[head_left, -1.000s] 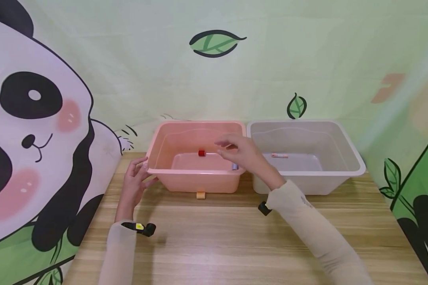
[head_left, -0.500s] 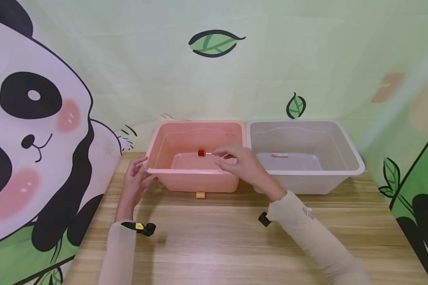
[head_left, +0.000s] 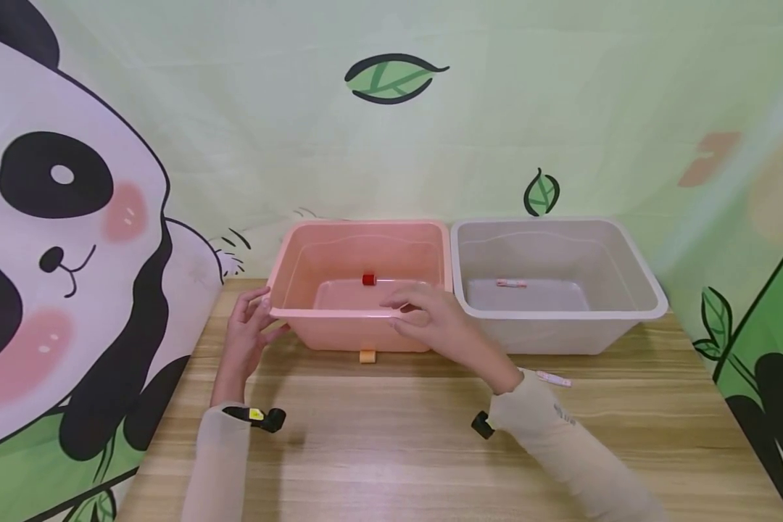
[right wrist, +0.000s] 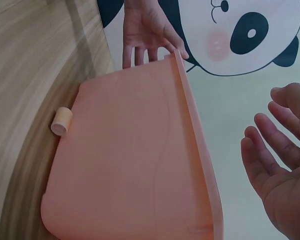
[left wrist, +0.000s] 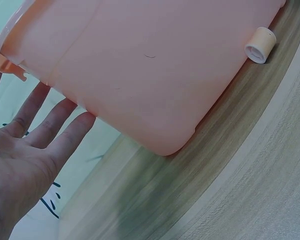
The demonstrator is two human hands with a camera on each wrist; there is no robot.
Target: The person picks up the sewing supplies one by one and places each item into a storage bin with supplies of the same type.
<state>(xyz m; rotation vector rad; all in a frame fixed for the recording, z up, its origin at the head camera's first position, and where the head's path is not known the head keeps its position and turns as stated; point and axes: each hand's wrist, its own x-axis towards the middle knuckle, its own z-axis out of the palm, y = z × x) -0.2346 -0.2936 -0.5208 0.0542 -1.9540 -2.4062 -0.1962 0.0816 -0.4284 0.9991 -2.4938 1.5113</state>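
The pink bin [head_left: 339, 330] stands on the table. My left hand [head_left: 246, 333] touches its left end with straight, spread fingers, also seen in the left wrist view. My right hand [head_left: 440, 326] hovers by the bin's front rim with loosely bent fingers. Nothing shows between the fingers of the right hand [right wrist: 285, 155] in the right wrist view. Inside the bin lies a small red spool-like cylinder [head_left: 368, 280]. A pale orange thread spool [left wrist: 260, 45] lies on the table against the bin's front.
To the right stands a grey bin [head_left: 561, 337], with a small pink patterned stick-like piece [head_left: 511, 283] inside. A similar piece [head_left: 553, 378] lies on the wooden table [head_left: 378, 449] beside the right sleeve. A panda-print cloth [head_left: 267, 109] hangs behind.
My right hand has come down and back from over the pink bin to its front rim. The lavender piece seen there earlier is now hidden. The left hand has stayed put.
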